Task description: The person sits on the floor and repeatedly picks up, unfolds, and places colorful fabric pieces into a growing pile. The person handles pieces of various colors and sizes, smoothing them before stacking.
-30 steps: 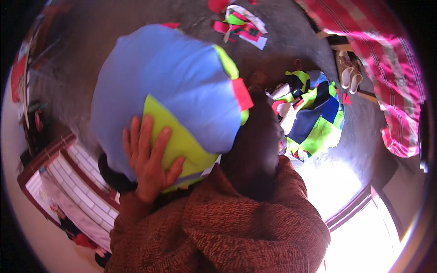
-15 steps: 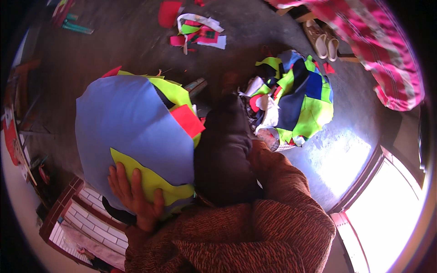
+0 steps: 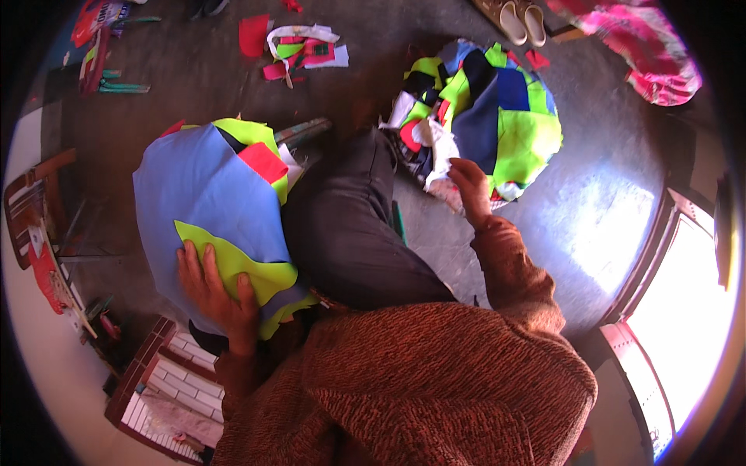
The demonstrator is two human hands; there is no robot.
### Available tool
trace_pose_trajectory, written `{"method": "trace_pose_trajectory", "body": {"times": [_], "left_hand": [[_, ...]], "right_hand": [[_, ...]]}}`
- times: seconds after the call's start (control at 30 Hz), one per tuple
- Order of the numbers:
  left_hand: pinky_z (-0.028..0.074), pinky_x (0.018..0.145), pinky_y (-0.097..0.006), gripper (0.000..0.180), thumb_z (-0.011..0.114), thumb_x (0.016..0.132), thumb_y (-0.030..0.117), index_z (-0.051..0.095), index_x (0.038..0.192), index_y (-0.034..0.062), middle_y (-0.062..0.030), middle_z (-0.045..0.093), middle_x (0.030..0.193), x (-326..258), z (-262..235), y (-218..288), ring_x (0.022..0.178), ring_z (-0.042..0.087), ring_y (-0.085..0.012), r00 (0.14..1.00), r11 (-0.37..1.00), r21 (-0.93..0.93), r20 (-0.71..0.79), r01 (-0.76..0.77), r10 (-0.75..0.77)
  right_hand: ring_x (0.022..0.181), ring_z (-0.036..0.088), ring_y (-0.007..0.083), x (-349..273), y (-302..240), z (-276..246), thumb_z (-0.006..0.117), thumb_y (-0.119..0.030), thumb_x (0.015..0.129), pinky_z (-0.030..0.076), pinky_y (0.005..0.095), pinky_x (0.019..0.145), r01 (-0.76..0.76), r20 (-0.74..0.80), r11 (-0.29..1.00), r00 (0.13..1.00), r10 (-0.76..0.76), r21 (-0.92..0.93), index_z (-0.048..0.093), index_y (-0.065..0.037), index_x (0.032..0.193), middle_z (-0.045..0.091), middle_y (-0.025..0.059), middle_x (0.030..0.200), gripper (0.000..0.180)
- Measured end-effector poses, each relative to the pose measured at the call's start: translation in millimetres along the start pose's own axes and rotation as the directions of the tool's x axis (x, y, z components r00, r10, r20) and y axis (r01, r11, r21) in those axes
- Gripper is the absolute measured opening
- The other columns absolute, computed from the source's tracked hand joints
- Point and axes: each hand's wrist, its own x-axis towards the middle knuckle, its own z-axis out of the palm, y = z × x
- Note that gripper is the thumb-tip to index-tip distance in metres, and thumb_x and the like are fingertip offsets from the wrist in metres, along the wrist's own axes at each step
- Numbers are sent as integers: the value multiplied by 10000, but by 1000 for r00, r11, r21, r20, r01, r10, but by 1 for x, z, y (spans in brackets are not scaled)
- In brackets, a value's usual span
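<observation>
My left hand [image 3: 220, 293] lies flat, fingers spread, on a pointed yellow-green cloth piece [image 3: 241, 260]. Beneath it a large blue cloth [image 3: 206, 186] covers a bulging bundle beside my leg, with a red patch [image 3: 264, 161] and more bright scraps along its far edge. To the right, a rounded heap of cloth scraps [image 3: 474, 116] in blue, black, yellow-green and red sits on the floor. My right hand [image 3: 472, 190] is at its near edge, fingertips drawn together beside a white cloth scrap [image 3: 441, 144]. What the fingertips hold, if anything, is too small to make out.
Loose scraps [image 3: 311, 50] and a red piece [image 3: 253, 36] lie on the floor ahead. Shoes [image 3: 521, 22] and a pink checked cloth [image 3: 660, 58] are at the far right. My dark-trousered leg [image 3: 350, 225] lies between bundle and heap. A bright doorway [image 3: 684, 326] is on the right.
My right hand has come out from behind my leg to the heap's near edge. My leg has shifted left and the view has moved. My left hand stays on the yellow-green piece.
</observation>
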Motion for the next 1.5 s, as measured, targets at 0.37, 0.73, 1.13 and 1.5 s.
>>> {"method": "trace_pose_trajectory", "body": {"times": [0.37,0.73,1.13,1.5], "left_hand": [[221,1025,-581,538,458,870,399,440,1267,37,-242,344,1388,-1,3,-5,1275,301,-463,998,998,-49,53,40,-38],[185,1036,-635,559,393,911,302,231,1402,89,-273,161,1450,-2,-15,-8,1305,208,-506,960,998,-50,278,32,-17],[229,1038,-578,524,364,935,314,335,1355,2,-269,273,1416,6,-10,3,1295,264,-473,986,1000,28,166,-10,5],[244,1045,-537,522,370,947,357,397,1321,-7,-232,318,1409,-1,-1,8,1291,304,-437,999,999,29,29,22,-22]], "right_hand": [[777,619,341,-17,142,151,575,-145,767,496,426,662,357,519,505,825,225,-786,639,-109,864,636,129,877,121],[780,621,328,13,145,155,582,-139,753,493,424,667,359,513,441,803,304,-822,620,-97,848,630,132,892,111],[783,622,314,-2,123,112,589,-132,738,489,422,673,328,526,734,849,46,-594,600,-84,832,624,136,908,106],[827,601,247,54,32,-75,695,0,652,517,329,724,-8,-235,912,967,-98,-411,497,-192,1235,445,126,1225,645]]}}
